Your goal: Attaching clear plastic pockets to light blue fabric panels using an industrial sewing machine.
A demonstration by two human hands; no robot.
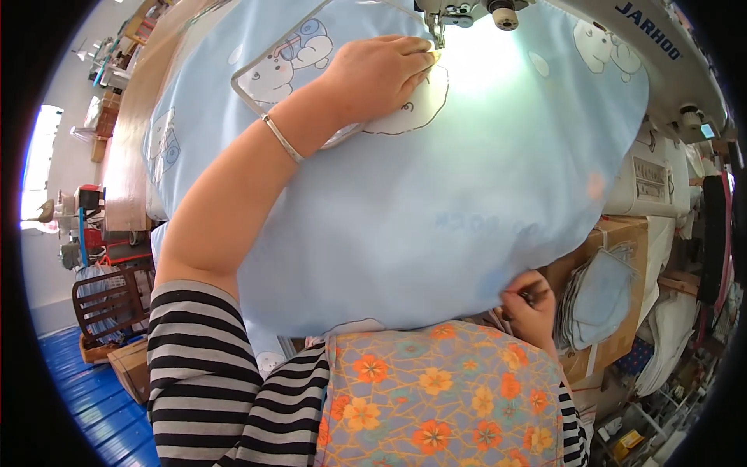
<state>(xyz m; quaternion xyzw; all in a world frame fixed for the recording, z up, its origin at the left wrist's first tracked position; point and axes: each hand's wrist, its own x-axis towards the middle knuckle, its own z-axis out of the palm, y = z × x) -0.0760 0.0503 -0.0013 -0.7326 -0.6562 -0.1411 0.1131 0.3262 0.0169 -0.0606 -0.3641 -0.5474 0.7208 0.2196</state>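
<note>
Up near the needle (437,35) of the sewing machine (661,54), the left hand (381,74) lay flat and spread on the pale blue cushion (436,202), fingers pressing the fabric down just beside the needle, gripping nothing. A thin metal bangle (282,138) sat on that wrist, and the bare forearm ran back down to a black-and-white striped sleeve (194,358). The right hand (529,303) was low at the cushion's near right edge, its fingers curled shut on the edge of the fabric; whether it held anything more could not be told.

The cushion was big and puffy, printed with cartoon animals, and filled the middle of the view, bulging from the machine's bed down toward the person's lap. Under it showed a flowered apron (443,397) in orange and lilac. To the right stood a cardboard box (622,296) with a stack of pale blue cloth pieces (599,300) leaning against it. To the left were a wooden chair (109,300) and a blue floor (85,389).
</note>
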